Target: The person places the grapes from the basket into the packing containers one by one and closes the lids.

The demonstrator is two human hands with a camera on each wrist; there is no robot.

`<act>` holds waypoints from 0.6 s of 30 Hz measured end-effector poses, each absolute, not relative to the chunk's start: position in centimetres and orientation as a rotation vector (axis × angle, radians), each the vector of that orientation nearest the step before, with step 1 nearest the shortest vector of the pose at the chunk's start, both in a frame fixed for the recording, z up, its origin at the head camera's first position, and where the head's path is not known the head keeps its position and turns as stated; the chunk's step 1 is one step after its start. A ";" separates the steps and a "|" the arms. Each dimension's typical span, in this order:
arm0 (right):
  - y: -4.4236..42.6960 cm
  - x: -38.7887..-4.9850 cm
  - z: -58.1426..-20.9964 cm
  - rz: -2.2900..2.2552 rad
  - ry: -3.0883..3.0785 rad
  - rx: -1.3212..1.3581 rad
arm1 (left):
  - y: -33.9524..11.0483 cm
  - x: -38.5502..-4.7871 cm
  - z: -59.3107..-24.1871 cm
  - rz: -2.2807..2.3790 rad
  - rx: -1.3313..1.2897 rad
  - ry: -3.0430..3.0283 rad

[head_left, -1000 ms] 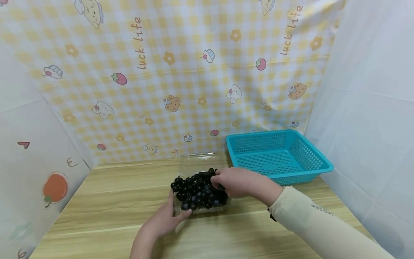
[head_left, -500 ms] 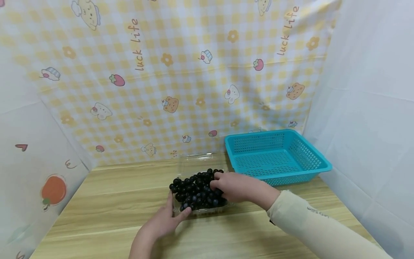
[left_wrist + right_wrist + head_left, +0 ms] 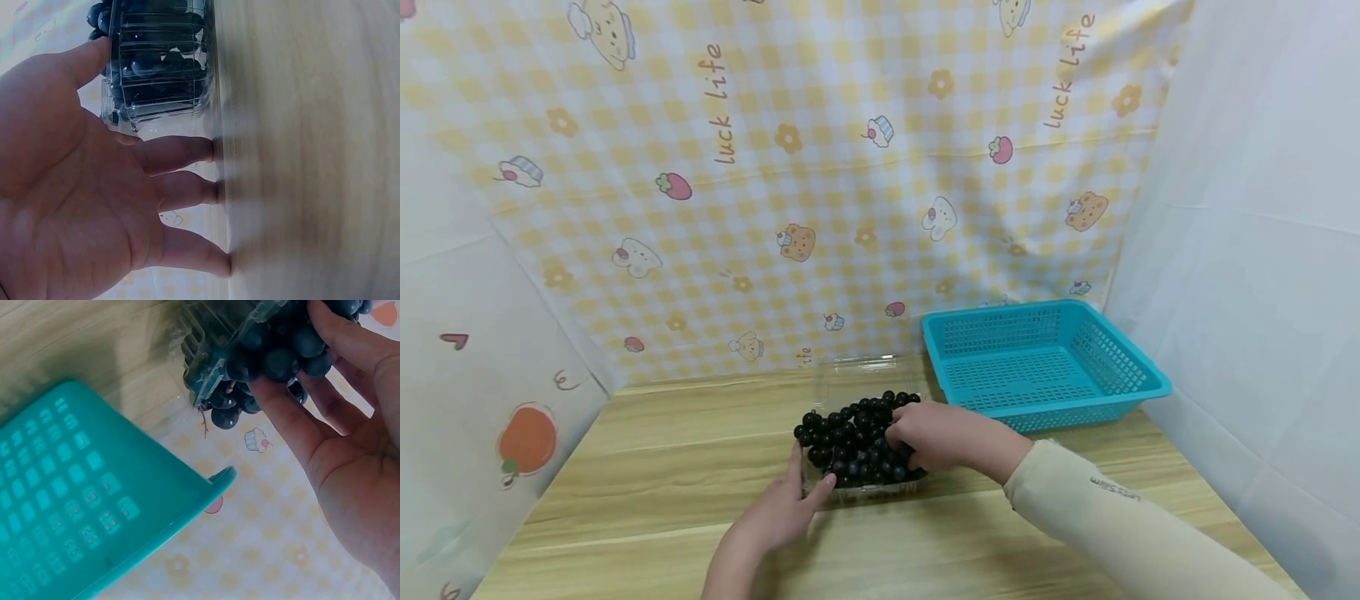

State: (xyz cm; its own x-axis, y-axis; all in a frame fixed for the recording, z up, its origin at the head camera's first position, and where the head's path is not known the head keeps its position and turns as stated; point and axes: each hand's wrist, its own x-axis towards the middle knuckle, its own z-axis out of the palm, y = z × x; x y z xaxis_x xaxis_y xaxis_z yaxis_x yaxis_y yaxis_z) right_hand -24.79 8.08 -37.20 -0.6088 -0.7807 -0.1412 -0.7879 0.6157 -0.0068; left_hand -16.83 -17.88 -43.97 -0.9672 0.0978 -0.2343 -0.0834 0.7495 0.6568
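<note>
Dark grapes [image 3: 850,435] fill a clear plastic box [image 3: 880,490] on the table, some heaped above its rim; its clear lid [image 3: 859,379] stands raised behind. My left hand [image 3: 775,510] is at the box's near left corner. In the left wrist view this hand [image 3: 81,181] has its thumb at the box's edge [image 3: 162,94], with fingertips down on the tabletop and fingers spread. My right hand [image 3: 951,435] reaches over the right part of the heap. The right wrist view has that hand [image 3: 350,419] with thumb and fingers around grapes [image 3: 281,364] at the box; some fingertips are hidden.
A blue-green perforated basket [image 3: 1075,411] stands at the back right, close beside the box; its wall [image 3: 156,465] shows in the right wrist view. The wooden tabletop [image 3: 655,467] meets a checked cloth behind and white cloth at both sides.
My right hand has moved slightly toward the front of the box, and more grapes show behind it. The grapes near the front have shifted a little. My left thumb has moved slightly up.
</note>
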 end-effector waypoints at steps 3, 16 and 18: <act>7.4 -24.9 -37.5 0.159 2.726 -1.342 | -17.9 -16.9 -44.0 1.036 0.000 2.688; 7.2 -25.2 -39.9 0.074 2.730 -1.344 | -18.0 -17.2 -44.0 1.077 0.014 2.685; 7.6 -25.5 -40.4 -0.067 2.686 -1.289 | -18.1 -17.1 -44.0 1.066 0.016 2.690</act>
